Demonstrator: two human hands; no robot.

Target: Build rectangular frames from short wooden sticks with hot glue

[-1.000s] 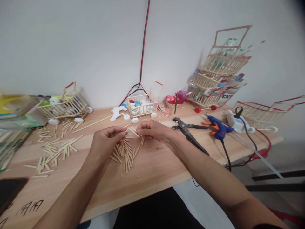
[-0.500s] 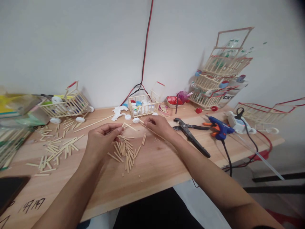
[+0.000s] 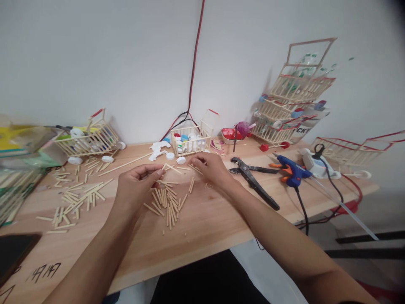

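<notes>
In the head view, the left hand [image 3: 136, 181] pinches a thin little stick [image 3: 174, 169] between thumb and fingers. It is held near one end, maybe so the rest pokes out and is easy to see. This stick is in front of the person, between the two hands. Its long way runs from the left fingertips out to the right, and its free end tips a bit back toward the person. Another bit of wood meets it at the fingertips, like a corner.

The right hand [image 3: 209, 166] has its thumb and finger close together over another stick [image 3: 195, 169]. I cannot tell if it grips it. That stick slants down to the right.

The pile of short sticks [image 3: 170, 215] lies on the desk [image 3: 142, 257] just below the left fingertips, perhaps to be easy to reach.
</notes>
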